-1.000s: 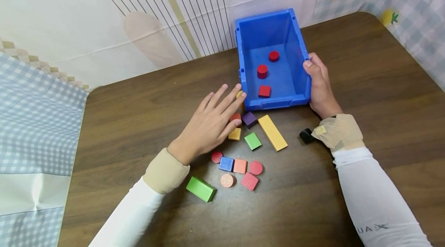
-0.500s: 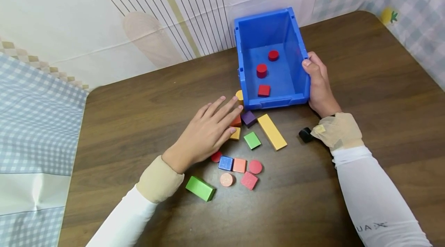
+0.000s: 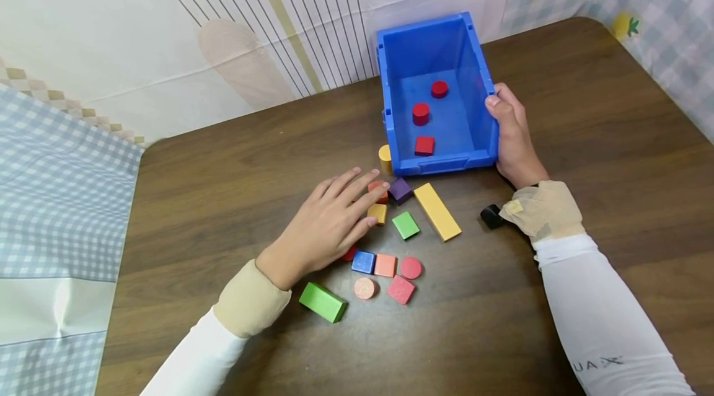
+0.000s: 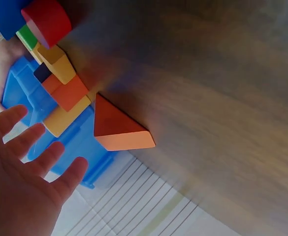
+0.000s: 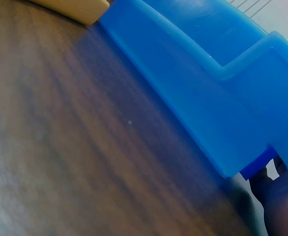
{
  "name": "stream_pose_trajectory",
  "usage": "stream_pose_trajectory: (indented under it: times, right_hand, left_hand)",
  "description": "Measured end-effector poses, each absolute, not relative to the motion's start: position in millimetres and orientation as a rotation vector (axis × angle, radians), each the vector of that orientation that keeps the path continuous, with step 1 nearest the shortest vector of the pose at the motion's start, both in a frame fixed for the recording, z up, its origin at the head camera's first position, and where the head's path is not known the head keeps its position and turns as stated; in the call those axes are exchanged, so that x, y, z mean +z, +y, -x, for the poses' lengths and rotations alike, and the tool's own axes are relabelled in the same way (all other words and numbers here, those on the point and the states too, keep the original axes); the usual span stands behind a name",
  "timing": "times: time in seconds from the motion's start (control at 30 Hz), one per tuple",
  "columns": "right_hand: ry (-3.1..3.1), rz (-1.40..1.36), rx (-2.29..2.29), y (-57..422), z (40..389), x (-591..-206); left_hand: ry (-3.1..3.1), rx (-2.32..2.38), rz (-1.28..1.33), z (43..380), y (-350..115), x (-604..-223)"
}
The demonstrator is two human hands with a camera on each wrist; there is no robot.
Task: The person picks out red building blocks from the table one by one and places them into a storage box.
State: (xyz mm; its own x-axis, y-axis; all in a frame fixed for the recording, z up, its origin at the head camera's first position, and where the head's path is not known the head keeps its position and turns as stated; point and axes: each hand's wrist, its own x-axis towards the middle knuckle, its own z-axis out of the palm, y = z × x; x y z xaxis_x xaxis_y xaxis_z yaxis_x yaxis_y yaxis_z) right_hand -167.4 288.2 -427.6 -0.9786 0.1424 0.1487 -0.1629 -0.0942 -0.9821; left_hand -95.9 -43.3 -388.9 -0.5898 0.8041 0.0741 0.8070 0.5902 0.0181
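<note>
My right hand [image 3: 515, 136] grips the right wall of a blue plastic bin [image 3: 435, 167], thumb over the rim. Inside the bin lie two red cylinders [image 3: 421, 114] and a red square block [image 3: 424, 145]. My left hand [image 3: 323, 222] spreads its fingers palm down over the blocks left of the bin and holds nothing. Near its fingertips are an orange-red block [image 3: 378, 190], a yellow block [image 3: 377, 213] and a purple block [image 3: 400, 190]. In the left wrist view, an orange triangular block [image 4: 119, 125] stands beyond the fingers; in the head view the hand hides it.
A yellow cylinder [image 3: 385, 157] stands against the bin's left side. A long yellow block [image 3: 437, 211], a green block [image 3: 405, 225], a blue block [image 3: 363, 261] and several pink and red pieces lie nearer me. A longer green block [image 3: 323, 302] lies by the left wrist.
My left hand has drawn back toward me and left, away from the bin, uncovering the yellow cylinder. The right hand and the bin stay in place.
</note>
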Motion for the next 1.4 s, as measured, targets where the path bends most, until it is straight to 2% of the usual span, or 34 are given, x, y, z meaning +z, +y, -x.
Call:
stream_pose_trajectory:
  times: [0.53,1.4]
  right_hand:
    - [-1.956,-0.026,2.189,287.8,169.0,-426.7]
    - [-1.9,-0.043,2.211,288.0,169.6,-430.2]
  left_hand:
    - [-2.789,-0.166,1.343,87.2,-54.8,-392.0]
    - [-2.917,-0.125,1.451,74.6,-66.1,-395.7]
